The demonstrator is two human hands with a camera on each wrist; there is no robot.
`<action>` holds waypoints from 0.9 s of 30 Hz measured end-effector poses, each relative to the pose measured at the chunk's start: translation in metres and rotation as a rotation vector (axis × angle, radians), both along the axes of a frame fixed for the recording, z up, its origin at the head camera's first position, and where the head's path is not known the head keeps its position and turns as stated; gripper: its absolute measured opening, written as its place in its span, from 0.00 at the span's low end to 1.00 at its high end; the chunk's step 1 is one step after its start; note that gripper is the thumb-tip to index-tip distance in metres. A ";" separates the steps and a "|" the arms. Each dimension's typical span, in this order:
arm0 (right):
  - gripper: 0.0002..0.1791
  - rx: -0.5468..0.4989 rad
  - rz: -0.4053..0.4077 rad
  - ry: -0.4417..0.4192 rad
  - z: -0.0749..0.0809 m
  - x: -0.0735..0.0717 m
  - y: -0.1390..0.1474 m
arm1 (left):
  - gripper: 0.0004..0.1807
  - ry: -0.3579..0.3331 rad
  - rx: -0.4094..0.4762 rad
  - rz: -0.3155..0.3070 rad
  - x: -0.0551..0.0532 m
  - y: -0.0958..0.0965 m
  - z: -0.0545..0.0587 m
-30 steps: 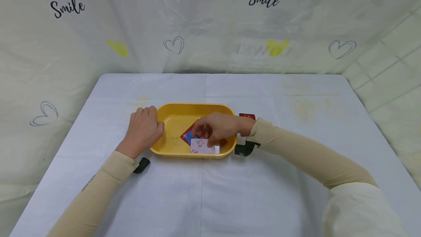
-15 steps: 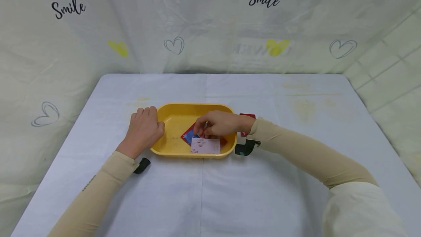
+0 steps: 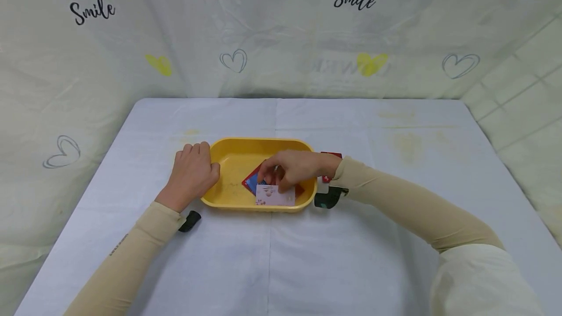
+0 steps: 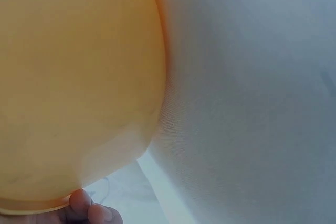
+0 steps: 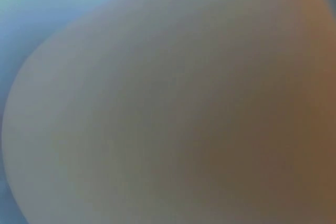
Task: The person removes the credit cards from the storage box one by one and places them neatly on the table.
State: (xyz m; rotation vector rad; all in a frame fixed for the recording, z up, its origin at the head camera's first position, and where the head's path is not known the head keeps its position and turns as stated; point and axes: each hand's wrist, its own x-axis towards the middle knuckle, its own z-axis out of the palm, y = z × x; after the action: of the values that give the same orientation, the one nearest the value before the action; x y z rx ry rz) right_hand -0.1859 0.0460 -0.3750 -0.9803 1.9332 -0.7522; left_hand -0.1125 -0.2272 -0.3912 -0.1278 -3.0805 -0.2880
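Observation:
A yellow plastic tray (image 3: 246, 144) stands on the table in the head view. My left hand (image 3: 189, 174) grips its left rim with the fingers curled over the edge; fingertips (image 4: 80, 203) show at the rim in the left wrist view. Inside, toward the front right, lies a blue card with a red border (image 3: 251, 182), partly covered. In front of it a pale pink printed card (image 3: 274, 198) shows beside the tray's front wall. My right hand (image 3: 291, 167) pinches this pale card at its upper edge, thumb in front. The other fingers are curled and partly hidden.
A red card or packet (image 3: 331, 154) lies just right of the tray, mostly hidden under my right wrist. Black wrist cameras (image 3: 327, 198) hang below both wrists. White cloth covers the table (image 3: 268, 257); a printed curtain (image 3: 281, 28) hangs behind it.
The right thumb lifted off the pale card about half a second ago and is now back over its upper edge. The left hand and tray have stayed put.

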 end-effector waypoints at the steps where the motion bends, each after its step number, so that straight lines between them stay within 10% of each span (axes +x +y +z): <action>1: 0.22 -0.003 0.004 0.002 0.000 0.000 0.000 | 0.10 0.002 -0.001 -0.001 0.000 0.000 0.000; 27: 0.29 -0.035 0.066 0.090 0.010 0.011 0.002 | 0.10 0.034 -0.013 -0.004 0.002 0.002 -0.001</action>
State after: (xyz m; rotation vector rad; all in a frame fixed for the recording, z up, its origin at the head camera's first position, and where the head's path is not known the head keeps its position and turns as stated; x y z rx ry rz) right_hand -0.1750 0.0476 -0.3645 -1.1105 1.9609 -0.7168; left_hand -0.1103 -0.2254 -0.3923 -0.1381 -3.0495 -0.2637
